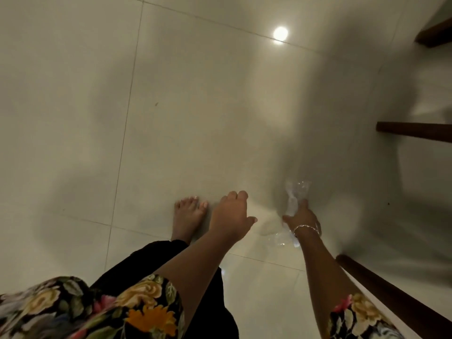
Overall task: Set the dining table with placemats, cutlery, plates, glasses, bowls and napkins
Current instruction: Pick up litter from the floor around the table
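My left hand [232, 214]: loose, holding nothing, above the tiled floor [171, 94].
My right hand [302, 217]: gripping a blurred clear glass [296, 189].

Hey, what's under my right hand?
Clear glassware, blurred, gripped by the right hand, shows on both sides of it. Its middle is covered by the fingers; floor tile lies beneath.

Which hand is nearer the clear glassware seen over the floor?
Right. The right hand holds the clear glassware; the left hand hangs apart to its left, holding nothing.
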`<state>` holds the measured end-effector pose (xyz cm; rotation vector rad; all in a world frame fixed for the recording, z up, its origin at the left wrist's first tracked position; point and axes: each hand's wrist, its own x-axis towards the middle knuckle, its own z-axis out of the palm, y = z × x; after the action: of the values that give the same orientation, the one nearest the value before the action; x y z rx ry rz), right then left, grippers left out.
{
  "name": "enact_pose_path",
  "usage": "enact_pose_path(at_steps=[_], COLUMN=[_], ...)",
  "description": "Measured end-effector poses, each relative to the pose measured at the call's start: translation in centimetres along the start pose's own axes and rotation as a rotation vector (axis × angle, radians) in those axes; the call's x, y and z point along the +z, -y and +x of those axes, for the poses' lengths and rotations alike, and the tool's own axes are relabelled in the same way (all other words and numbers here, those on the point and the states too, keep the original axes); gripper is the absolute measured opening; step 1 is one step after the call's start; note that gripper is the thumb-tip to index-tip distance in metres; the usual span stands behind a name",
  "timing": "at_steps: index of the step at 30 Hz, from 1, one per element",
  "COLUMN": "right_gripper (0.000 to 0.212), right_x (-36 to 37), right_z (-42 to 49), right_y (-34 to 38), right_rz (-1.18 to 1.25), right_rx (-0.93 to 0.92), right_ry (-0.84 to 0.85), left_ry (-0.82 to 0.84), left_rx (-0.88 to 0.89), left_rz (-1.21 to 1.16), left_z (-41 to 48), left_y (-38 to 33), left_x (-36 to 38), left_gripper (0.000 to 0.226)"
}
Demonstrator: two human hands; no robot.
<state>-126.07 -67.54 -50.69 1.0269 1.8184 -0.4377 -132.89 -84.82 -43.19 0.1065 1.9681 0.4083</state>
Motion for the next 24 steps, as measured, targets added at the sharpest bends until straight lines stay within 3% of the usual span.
enact_pose_path(at_steps=[5,14,21,24], right_gripper=[0.057,0.056,0.055,0.057], right_x=[-2.2,-4.3,1.6,6.2], right_z=[-7.7,-24.8,-36.6,-41.2], right_y=[-0.5,-2.1,-5.8,-9.2], right_rz=[0.0,0.233,0.419,0.46], right_rx=[-0.09,-0.126,-0.066,-0.038], right_ry=[-0.045,-0.196,-0.218,-0.214], left_ry=[0.008,-0.09,-0.065,-0.008], left_rx=[0.075,0.227,0.386,0.423], left_rz=[0.121,0.425,0.692,0.7], left_z=[-5.1,-17.1,-27.4,-31.5], left_y=[-1.2,-2.4,-1.4,0.6], left_x=[-2.2,-7.0,-4.8,-1.6], left_gripper=[0.054,0.048,0.056,0.056])
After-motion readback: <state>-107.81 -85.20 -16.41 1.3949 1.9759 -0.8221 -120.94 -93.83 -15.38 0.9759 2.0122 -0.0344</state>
